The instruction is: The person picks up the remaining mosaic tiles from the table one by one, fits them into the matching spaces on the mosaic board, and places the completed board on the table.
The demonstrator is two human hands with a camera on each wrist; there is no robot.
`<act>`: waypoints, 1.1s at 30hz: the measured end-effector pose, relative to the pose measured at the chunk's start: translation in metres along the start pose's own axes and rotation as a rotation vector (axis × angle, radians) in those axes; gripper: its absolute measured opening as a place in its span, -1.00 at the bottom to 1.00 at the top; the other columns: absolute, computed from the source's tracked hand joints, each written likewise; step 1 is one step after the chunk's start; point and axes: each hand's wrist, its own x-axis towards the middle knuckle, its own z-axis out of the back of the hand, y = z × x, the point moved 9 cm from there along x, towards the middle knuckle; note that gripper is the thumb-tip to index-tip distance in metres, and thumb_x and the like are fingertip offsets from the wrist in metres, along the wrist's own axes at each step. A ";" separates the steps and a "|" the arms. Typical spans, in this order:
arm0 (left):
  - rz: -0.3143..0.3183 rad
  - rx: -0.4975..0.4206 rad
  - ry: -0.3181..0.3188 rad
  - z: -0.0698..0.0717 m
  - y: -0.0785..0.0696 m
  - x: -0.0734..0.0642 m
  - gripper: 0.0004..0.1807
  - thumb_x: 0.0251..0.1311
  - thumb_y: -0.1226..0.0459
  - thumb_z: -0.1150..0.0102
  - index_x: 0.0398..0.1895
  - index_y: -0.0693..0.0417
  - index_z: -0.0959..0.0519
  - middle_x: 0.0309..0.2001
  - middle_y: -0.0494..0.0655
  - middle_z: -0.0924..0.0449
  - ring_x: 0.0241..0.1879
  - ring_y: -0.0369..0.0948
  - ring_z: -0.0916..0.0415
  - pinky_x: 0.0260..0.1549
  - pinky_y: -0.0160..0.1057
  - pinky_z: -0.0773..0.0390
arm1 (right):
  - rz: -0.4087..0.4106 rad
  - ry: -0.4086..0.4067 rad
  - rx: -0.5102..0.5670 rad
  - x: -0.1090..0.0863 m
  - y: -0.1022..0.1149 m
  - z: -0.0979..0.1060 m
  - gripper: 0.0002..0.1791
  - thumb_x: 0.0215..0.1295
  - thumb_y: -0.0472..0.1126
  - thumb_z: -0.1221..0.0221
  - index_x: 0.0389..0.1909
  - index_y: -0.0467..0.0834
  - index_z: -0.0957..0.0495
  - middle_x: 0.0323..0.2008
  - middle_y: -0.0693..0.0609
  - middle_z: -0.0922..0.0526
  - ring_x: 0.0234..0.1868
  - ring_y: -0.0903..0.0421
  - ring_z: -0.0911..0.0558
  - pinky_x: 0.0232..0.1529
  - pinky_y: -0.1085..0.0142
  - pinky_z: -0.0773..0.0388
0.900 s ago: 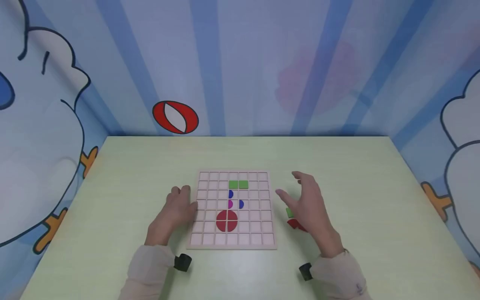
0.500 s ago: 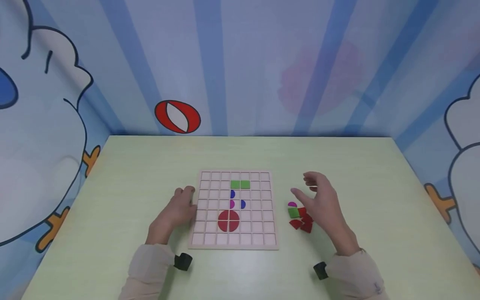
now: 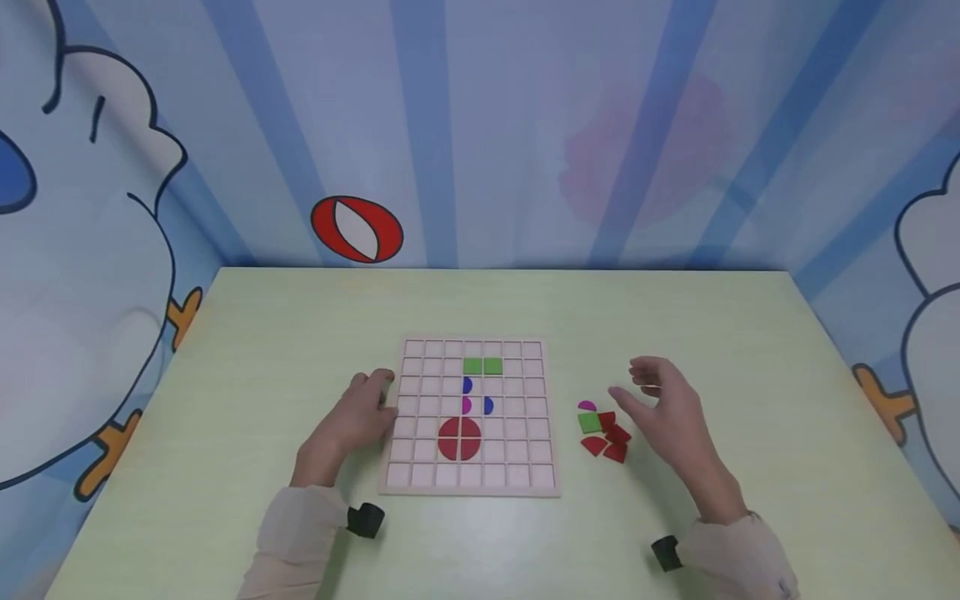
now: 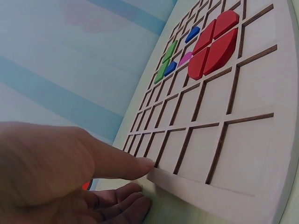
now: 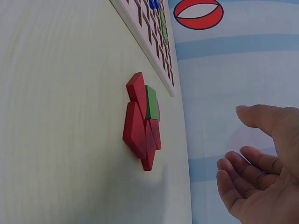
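A pale wooden grid board [image 3: 517, 429] lies on the table. Set in its cells are two green squares [image 3: 482, 366], two blue half-circles [image 3: 488, 406], a magenta half-circle [image 3: 467, 406] and a red disc made of quarter pieces [image 3: 448, 427]. My left hand [image 3: 358, 414] is at the board's left edge, its thumb [image 4: 133, 167] touching the rim and its fingers relaxed beside it. My right hand [image 3: 671, 417] hovers with nothing in it, thumb and fingers apart, just right of a loose cluster: several red quarter pieces [image 3: 617, 433], a green square [image 3: 590, 422] and a magenta half-circle [image 3: 587, 405].
The light green table [image 3: 300, 308] ends at a blue striped backdrop [image 3: 510, 133] with cartoon figures on both sides. A dark wrist camera [image 3: 366, 520] sits on the left cuff, another wrist camera [image 3: 666, 553] on the right cuff.
My right hand has moved right, away from the board and off the loose pieces, which are now uncovered. The left hand has stayed at the board's edge.
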 end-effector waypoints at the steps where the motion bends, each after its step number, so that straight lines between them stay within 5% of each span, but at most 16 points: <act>1: 0.003 -0.004 0.003 -0.001 0.000 0.000 -0.39 0.27 0.31 -0.01 0.40 0.13 -0.17 0.06 0.16 -0.30 -0.07 -0.03 -0.34 -0.15 -0.07 -0.45 | -0.005 0.003 -0.005 -0.001 -0.002 0.000 -0.38 0.26 -0.06 -0.21 0.24 -0.26 -0.29 0.14 -0.21 -0.45 0.14 -0.17 -0.47 0.13 -0.03 -0.44; 15: 0.002 -0.010 0.010 -0.004 0.002 0.002 -0.35 0.26 0.30 -0.07 0.41 0.13 -0.14 0.07 0.17 -0.30 -0.06 -0.03 -0.35 -0.11 -0.04 -0.45 | -0.058 0.084 -0.069 -0.008 -0.030 -0.013 -0.43 0.23 -0.16 -0.22 0.20 -0.32 -0.32 0.11 -0.26 -0.44 0.11 -0.20 -0.44 0.10 -0.04 -0.44; 33: -0.034 0.003 0.005 -0.003 0.002 0.002 -0.36 0.26 0.32 -0.04 0.40 0.18 -0.13 0.07 0.21 -0.29 -0.07 -0.02 -0.34 -0.13 -0.07 -0.44 | -0.044 0.155 -0.157 -0.009 -0.032 -0.031 -0.51 0.18 -0.15 -0.27 0.06 -0.34 -0.45 0.08 -0.28 -0.42 0.10 -0.19 -0.38 0.14 -0.07 -0.37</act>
